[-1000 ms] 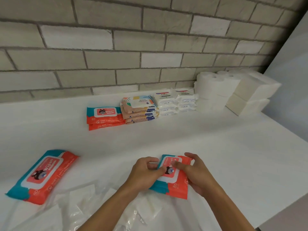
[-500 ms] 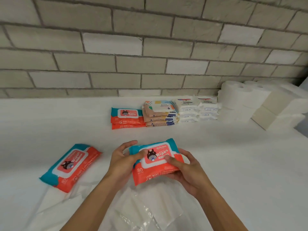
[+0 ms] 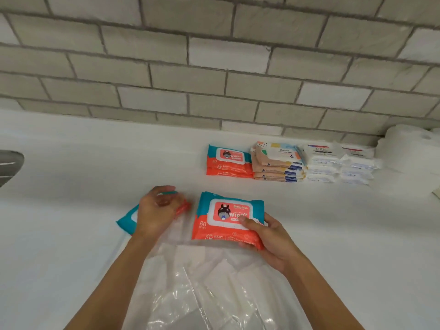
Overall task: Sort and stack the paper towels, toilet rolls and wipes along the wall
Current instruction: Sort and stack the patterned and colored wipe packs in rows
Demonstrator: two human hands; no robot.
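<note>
My right hand grips an orange and teal wipes pack by its right end, thumb on top, holding it just above the white counter. My left hand curls over a second matching wipes pack lying on the counter to the left, fingers around its far edge. Against the brick wall stand a stack of two same-brand packs, a stack of beige patterned packs, white wipes packs in two stacks, and white toilet rolls.
A crumpled clear plastic bag lies on the counter between my forearms. A grey metal object shows at the left edge. The white counter runs along the brick wall.
My left hand let go of the pack held by both hands and moved left onto the second pack. My right hand now holds the first pack alone. The view shifted left.
</note>
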